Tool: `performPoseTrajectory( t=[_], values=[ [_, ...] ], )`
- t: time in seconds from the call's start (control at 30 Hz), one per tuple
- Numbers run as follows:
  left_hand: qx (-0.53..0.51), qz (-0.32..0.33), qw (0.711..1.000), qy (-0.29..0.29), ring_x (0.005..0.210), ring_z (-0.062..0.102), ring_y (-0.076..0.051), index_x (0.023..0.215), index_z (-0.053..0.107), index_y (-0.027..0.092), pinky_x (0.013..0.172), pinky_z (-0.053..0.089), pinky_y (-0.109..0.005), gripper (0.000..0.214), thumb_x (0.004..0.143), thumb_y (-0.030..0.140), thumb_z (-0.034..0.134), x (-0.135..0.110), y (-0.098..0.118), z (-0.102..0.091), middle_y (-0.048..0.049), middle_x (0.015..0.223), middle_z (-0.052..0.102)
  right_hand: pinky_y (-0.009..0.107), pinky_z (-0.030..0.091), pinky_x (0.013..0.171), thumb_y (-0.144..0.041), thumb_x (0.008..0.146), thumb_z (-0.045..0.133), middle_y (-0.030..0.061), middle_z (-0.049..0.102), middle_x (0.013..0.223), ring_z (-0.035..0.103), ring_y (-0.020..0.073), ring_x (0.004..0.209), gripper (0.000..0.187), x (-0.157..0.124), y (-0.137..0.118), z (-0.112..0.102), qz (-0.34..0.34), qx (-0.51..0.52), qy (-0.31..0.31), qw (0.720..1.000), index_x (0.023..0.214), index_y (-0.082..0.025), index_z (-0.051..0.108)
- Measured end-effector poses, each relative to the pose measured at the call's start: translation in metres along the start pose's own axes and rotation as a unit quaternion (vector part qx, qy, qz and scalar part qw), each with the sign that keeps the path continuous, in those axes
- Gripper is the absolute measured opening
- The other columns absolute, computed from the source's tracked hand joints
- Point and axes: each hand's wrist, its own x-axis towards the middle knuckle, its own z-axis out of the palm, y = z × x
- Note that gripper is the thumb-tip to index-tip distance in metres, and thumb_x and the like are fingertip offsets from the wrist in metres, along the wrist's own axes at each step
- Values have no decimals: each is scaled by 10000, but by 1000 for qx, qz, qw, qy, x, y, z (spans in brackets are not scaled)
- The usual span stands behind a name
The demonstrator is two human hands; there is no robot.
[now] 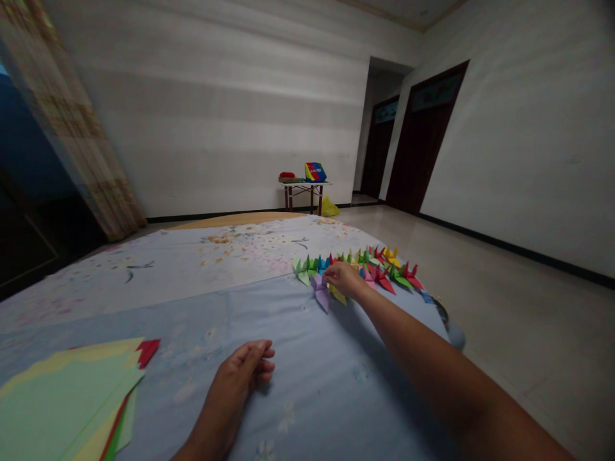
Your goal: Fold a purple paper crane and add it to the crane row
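The right hand (340,279) is resting at the near edge of a row of folded origami cranes (358,269), the arm stretching in from the lower right. Its fingers are pressed together and lying right over a purple paper crane (320,292) that is sitting at the front of the row, but whether they are pinching it I cannot tell. The row is lying toward the right of the frame, green, blue, pink, red and yellow birds crowding together on a pale blue bedsheet (307,365).

The left hand (243,371) is resting on that sheet at lower center, fingers loosely curled and gripping nothing. Off to its left, at the lower left corner, a fanned stack of origami paper (62,403) is lying in green, yellow and red sheets, well apart from the cranes.

Beyond, a floral sheet (192,269) is covering the far part of the bed. Against the far wall, a small folding table (302,187) is holding a striped box (315,171) and a red bundle (287,175) — a yellow plastic bag (329,207) is sitting just beside its legs.
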Motion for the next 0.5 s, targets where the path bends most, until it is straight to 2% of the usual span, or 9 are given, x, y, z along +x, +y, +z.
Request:
performPoseTrajectory(
  t=[0.17,0.37,0.5],
  values=[
    [5,2,1000,-3,655,593,-151,880,673,113,580,490,-261,521,632,571,678,1,-1,-1,-96,826,681,345,314,776,-330,767,612,67,647,935,497,254,962,155,-4,-2,-3,14,-66,6,998,856,-276,727],
    [-1,4,1000,1,628,590,-153,859,676,109,548,484,-260,520,604,561,701,2,-3,-2,-94,806,677,355,288,784,-391,780,608,47,616,977,453,251,988,161,-3,-4,-4,9,-90,2,996,887,-339,716],
    [-5,-2,1000,4,617,587,-140,858,673,112,554,485,-248,512,607,558,702,4,-5,-2,-87,802,679,361,278,784,-383,759,632,57,610,962,443,258,989,163,-2,-4,-2,13,-98,-2,995,887,-329,717]
  ],
)
